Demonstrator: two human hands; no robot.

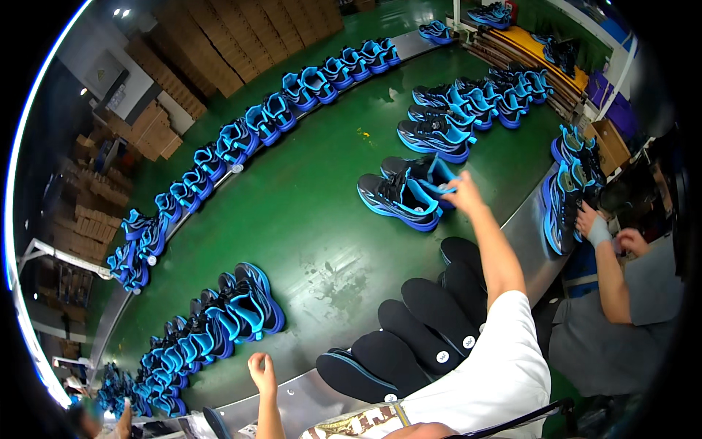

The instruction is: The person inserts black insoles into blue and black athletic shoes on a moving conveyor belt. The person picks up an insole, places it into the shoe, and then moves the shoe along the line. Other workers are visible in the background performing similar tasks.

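My right hand (462, 193) reaches across the green belt with its fingers closed on the heel collar of a black sneaker with a blue lining (436, 172). Right beside it stands the other sneaker (391, 199), its toe pointing left and its blue-lined opening facing up. Over the near edge of the belt, my left hand (263, 373) is curled with nothing visible in it. Several black insoles (435, 311) with round white stickers lie in an overlapping row between my arms, along the metal edge.
A row of sneakers (256, 126) follows the belt's far edge. More sneakers stand close together at the left (212, 322) and ahead to the right (475, 102). At the right a co-worker's hand (589, 219) touches sneakers (561, 208). Brown cartons (241, 44) are stacked beyond.
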